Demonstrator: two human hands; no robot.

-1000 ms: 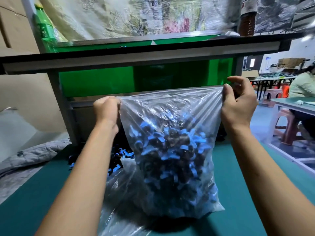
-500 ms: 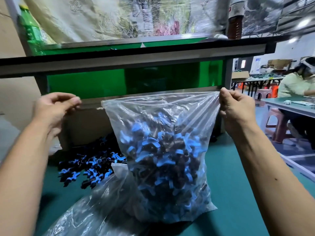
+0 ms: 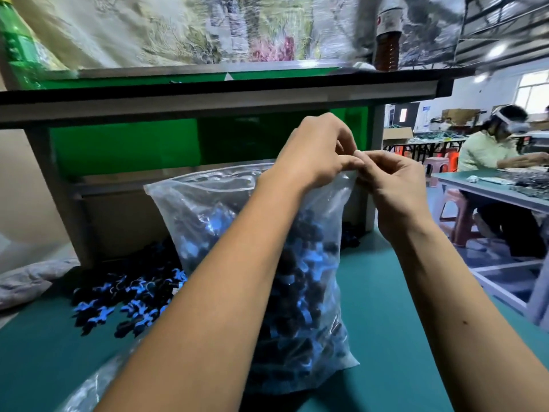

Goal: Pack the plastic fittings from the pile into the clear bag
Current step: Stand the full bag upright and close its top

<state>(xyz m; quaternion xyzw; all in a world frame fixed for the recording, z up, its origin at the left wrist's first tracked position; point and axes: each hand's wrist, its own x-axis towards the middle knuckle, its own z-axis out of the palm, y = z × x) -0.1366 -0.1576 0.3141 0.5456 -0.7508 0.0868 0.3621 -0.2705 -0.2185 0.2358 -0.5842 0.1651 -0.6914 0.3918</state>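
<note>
A green worktop (image 3: 386, 307) in a workshop holds a clear bag (image 3: 214, 209) standing upright at centre, well filled with blue-and-black fittings (image 3: 300, 281). A loose pile (image 3: 124, 295) lies at nine o'clock. Left hand (image 3: 315, 153) and right hand (image 3: 395, 185) both pinch the bag's top corner at one o'clock, apparently sealing it; next, likely pressing the strip shut leftward.

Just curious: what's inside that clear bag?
The clear bag holds a heap of black and blue plastic fittings. The person's left forearm crosses in front, hiding part of them.

Head-worn view, forward-down, close
</note>
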